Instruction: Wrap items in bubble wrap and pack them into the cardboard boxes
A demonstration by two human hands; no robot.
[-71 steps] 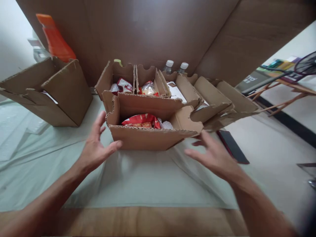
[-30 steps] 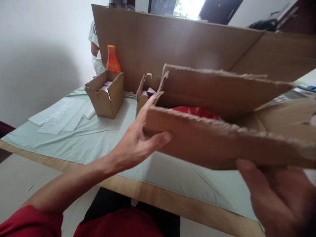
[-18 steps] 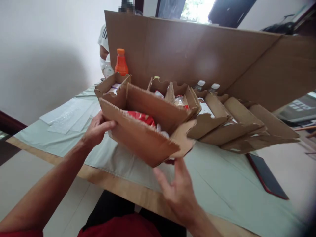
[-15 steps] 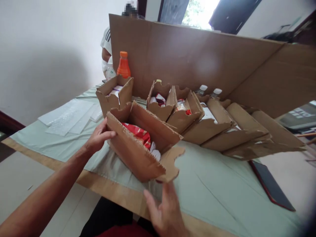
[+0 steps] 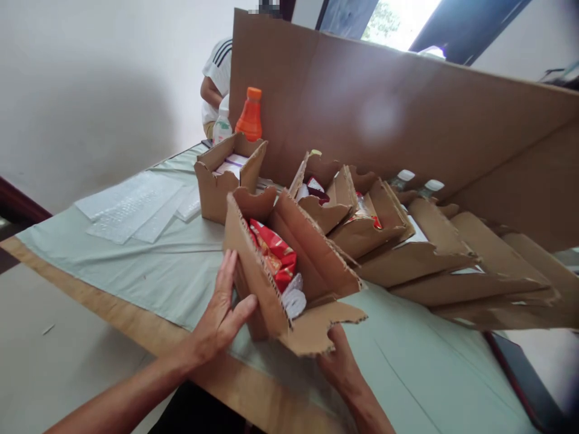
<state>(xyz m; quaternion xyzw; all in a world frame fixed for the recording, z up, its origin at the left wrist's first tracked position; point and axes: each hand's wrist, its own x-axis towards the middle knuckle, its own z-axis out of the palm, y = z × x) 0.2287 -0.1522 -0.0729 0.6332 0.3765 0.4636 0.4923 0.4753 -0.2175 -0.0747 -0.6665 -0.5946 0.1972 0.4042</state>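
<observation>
In front of me stands an open-topped cardboard box [image 5: 262,301], its front flap [image 5: 316,331] folded outward. Inside lie a red printed packet [image 5: 275,253] and a rolled whitish item [image 5: 295,298]. My left hand [image 5: 226,307] lies flat against the box's left wall, fingers stretched and thumb apart. Below the flap at the box's near right is my right hand [image 5: 335,355]; its fingers are mostly hidden under the cardboard, so its grip does not show.
Several more cardboard boxes [image 5: 393,265] lean in a row on the right. Another box [image 5: 217,193] with white packs stands behind left, near an orange bottle [image 5: 250,117]. Bubble-wrap sheets [image 5: 136,205] lie left. A tall cardboard panel [image 5: 362,102] stands behind; a person [image 5: 217,78] is beyond.
My right hand has moved up from the table edge to beneath the flap. My left hand has shifted nearer along the box's left wall. The view has turned somewhat.
</observation>
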